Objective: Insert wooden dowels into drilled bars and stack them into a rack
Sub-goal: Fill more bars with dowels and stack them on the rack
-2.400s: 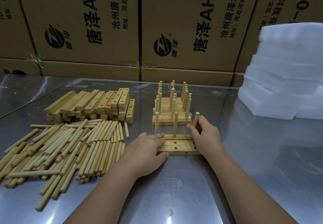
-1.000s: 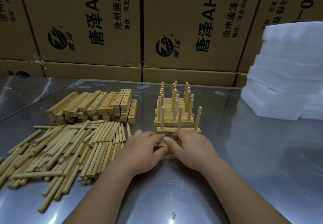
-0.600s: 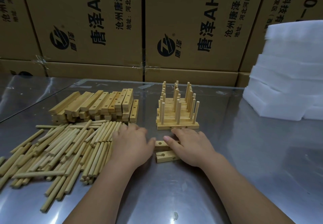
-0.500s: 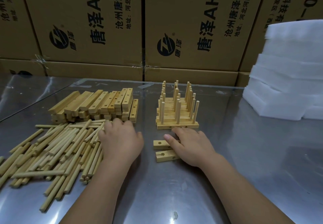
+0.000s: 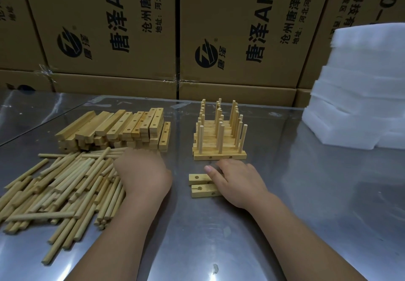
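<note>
Hiding two bars' [image 5: 198, 177] ends, right hand [image 5: 237, 182] rests.

Left hand [image 5: 143, 175] bare, forearm bare to frame edge. Right hand [image 5: 238, 182] bare too, forearm same; thumbnail trimmed short. Knuckles softly rounded.

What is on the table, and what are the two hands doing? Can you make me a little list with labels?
Table: shiny metal
Loose sticks: big pile on the left
Spare bars: stacked behind the sticks, holes drilled in them
Rack: bars stacked in the middle, sticks standing up
Two bars: lying flat in front of the rack; the holes that show are empty
Left hand: on the stick pile, fingers hidden
Right hand: resting on the two bars
Boxes: cardboard, behind the table
Foam: white blocks stacked on the right
</note>
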